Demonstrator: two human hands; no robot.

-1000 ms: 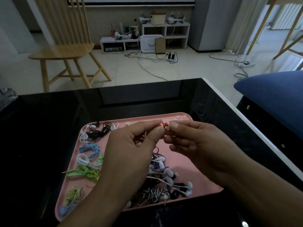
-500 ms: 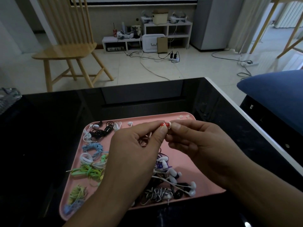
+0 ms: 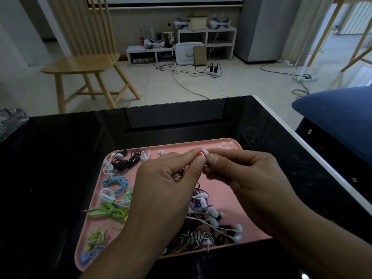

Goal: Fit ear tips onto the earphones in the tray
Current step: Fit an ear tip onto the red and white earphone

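A pink tray lies on the black table and holds several coiled earphones: black, blue, green, striped and white ones. Above the tray's far half, my left hand pinches a red earbud between thumb and forefinger. My right hand pinches a white ear tip that touches the red earbud. Loose white ear tips lie in the tray's far right corner.
The black glossy table has a white edge on the right. A clear glass dish sits at its far left. A blue cushion is at the right, and a wooden chair stands on the floor beyond.
Both hands stay together over the tray, still pinching the red earbud and the white tip; they have barely shifted.
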